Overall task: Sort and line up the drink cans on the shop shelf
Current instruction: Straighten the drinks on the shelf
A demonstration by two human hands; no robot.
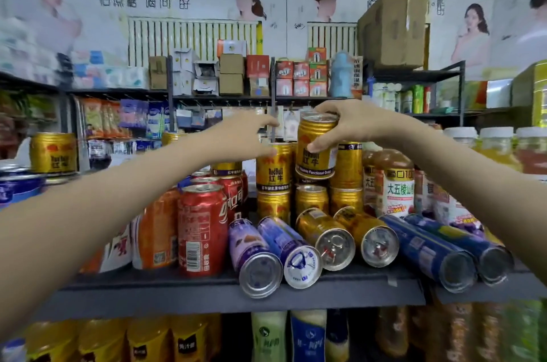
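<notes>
Shelf [177, 290]: two purple cans [251, 246], two gold cans [319, 228], two blue cans [420, 246] lying flat.
My right hand [355, 125] grips one Red Bull can [315, 151]; left hand [242, 136] spread wide.

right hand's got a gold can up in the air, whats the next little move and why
Probably lower the held gold can in the right hand straight down onto the lower gold can, in the gap between two stacked ones. It hangs slightly tilted just above that slot, and the left hand is beside the neighbouring can.
</notes>
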